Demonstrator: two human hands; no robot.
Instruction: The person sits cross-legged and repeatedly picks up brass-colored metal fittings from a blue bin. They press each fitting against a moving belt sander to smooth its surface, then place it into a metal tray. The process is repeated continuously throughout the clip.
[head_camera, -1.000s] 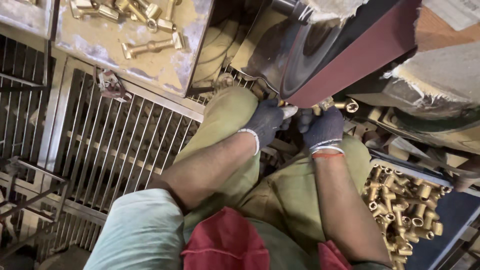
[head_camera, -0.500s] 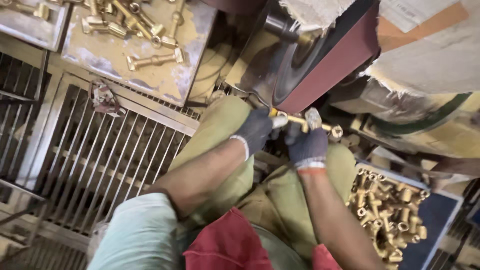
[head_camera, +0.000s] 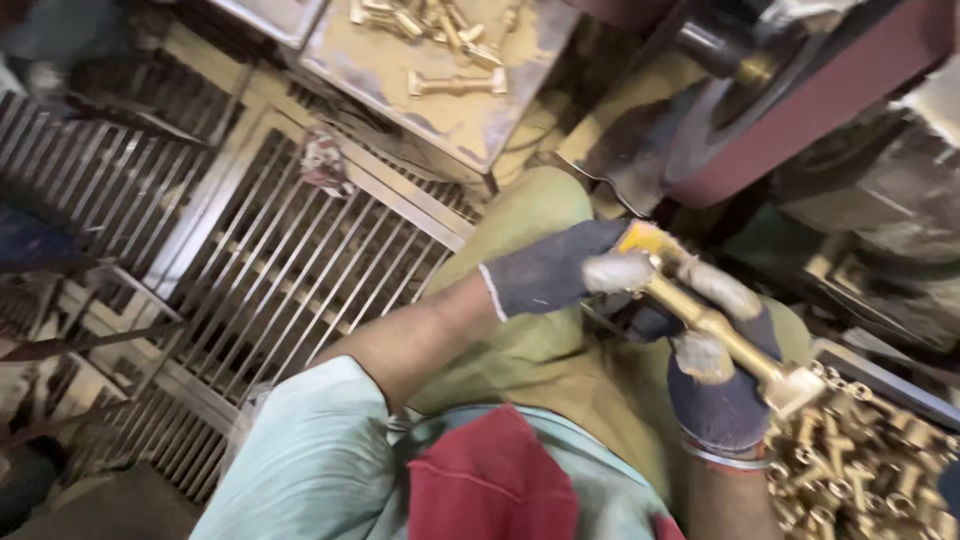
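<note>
Both gloved hands have drawn back from the belt sander (head_camera: 800, 110) at upper right: left hand (head_camera: 560, 275) and right hand (head_camera: 715, 385) grip a long brass fitting (head_camera: 715, 330) at centre right, above a crate of brass parts (head_camera: 865, 465) at the lower right edge.

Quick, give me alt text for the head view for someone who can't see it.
Two gloved hands, left and right, hold a long brass fitting over the person's lap, just below a dark red sanding belt. A bin of brass parts sits at the right, and a dusty tray with more fittings lies above a metal grate.
</note>
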